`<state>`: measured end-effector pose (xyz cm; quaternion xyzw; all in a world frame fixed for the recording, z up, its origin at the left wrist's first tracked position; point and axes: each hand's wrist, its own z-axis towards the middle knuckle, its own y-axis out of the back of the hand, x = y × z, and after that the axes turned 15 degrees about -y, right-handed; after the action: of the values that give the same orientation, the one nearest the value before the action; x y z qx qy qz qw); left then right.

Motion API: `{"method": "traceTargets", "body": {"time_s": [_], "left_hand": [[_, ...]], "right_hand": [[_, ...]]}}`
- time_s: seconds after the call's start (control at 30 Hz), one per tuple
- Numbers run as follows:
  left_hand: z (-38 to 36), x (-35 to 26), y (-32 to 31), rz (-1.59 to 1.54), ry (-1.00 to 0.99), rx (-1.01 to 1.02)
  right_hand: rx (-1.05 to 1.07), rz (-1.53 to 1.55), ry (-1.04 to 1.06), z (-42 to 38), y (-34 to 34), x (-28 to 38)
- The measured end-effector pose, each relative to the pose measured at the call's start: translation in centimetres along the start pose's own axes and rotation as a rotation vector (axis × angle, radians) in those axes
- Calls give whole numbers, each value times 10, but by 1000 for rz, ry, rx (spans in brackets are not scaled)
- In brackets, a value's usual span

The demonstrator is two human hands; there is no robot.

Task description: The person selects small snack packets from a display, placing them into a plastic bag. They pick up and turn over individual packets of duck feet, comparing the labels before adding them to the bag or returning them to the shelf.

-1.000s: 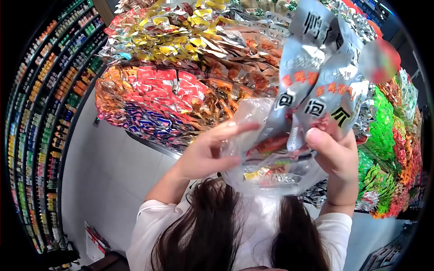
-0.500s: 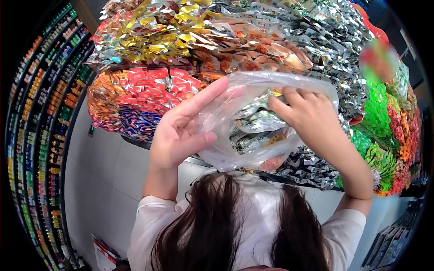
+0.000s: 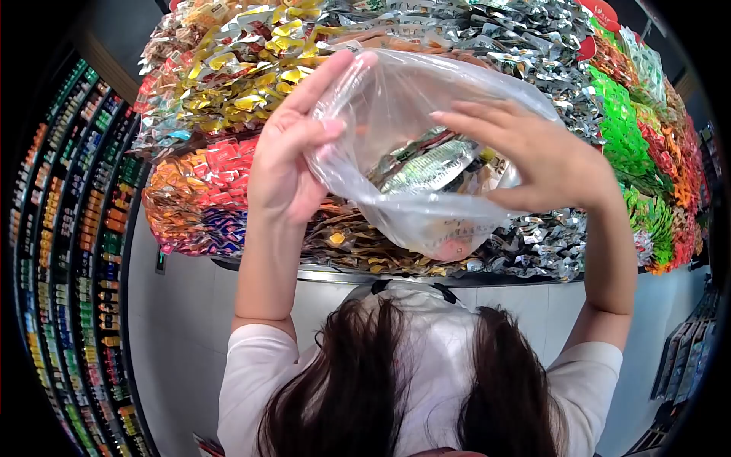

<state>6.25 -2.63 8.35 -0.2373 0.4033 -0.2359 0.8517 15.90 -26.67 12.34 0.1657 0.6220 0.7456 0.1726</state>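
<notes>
A clear plastic bag [image 3: 403, 84] hangs with its mouth wide apart in front of me. My left hand [image 3: 293, 148] grips the bag's left rim, thumb and fingers pressed on the film. Several silver-green packets [image 3: 430, 167] lie inside the bag. On the right side of the bag, my right hand [image 3: 533, 156] is spread over the opening, its fingers apart and its thumb low by the rim. No packet shows in that hand.
Behind and around the bag is a wide display of packets: yellow ones [image 3: 251, 84], red ones [image 3: 228, 164], silver ones [image 3: 548, 244] and green ones [image 3: 620, 122]. Shelves of small goods [image 3: 87, 228] stand at the left. Grey floor [image 3: 183, 305] shows below.
My left hand has risen and its fingers have closed on the bag's rim. The bag is lifted higher. My right hand has come off the packets and its fingers have spread.
</notes>
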Motion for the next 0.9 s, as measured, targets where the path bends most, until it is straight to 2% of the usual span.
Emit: {"method": "traceTargets", "body": {"time_s": [0.07,0.1,0.13,0.17,0.23,0.27,0.3,0.33,0.37,0.43,0.5,0.53,0.57,0.6,0.63,0.73,0.83,0.9], "left_hand": [[14,-9,14,-9,29,4],[22,-14,20,-12,41,12],[32,-19,24,-64,-22,100],[37,-24,24,-119,-83,188],[44,-37,27,-25,-80,14],[50,-43,42,-103,-80,109],[54,-46,54,-183,-77,206],[51,-52,39,-7,-190,19],[55,-63,64,-67,-177,117],[44,-82,71,13,-217,70],[26,-93,71,90,-262,6],[20,-101,92,79,-274,102],[9,-99,87,204,-345,57],[-2,-98,91,264,-355,52],[-13,-95,97,323,-365,48],[-44,-92,103,517,-314,-7],[-64,-73,93,696,-334,124],[-74,-64,90,688,-286,101]], "right_hand": [[-46,115,-21,-14,18,1],[21,85,-145,-20,25,3],[88,57,-272,-25,31,6],[84,62,-288,-26,36,10],[230,-33,-404,-21,43,15],[111,-183,-281,-16,28,15],[102,-176,-300,-7,18,14],[-16,-350,-272,6,9,13],[-127,-526,-247,17,5,16],[-418,-459,-208,35,3,29],[-494,-526,-80,49,12,29],[-529,-532,-91,51,7,35],[-563,-539,-99,54,-3,38],[-651,-441,-49,59,-26,31],[-580,-376,-110,57,-36,36],[-660,-226,-104,47,-71,43],[-689,75,-151,36,-103,64],[-651,208,-180,29,-117,79]]}}
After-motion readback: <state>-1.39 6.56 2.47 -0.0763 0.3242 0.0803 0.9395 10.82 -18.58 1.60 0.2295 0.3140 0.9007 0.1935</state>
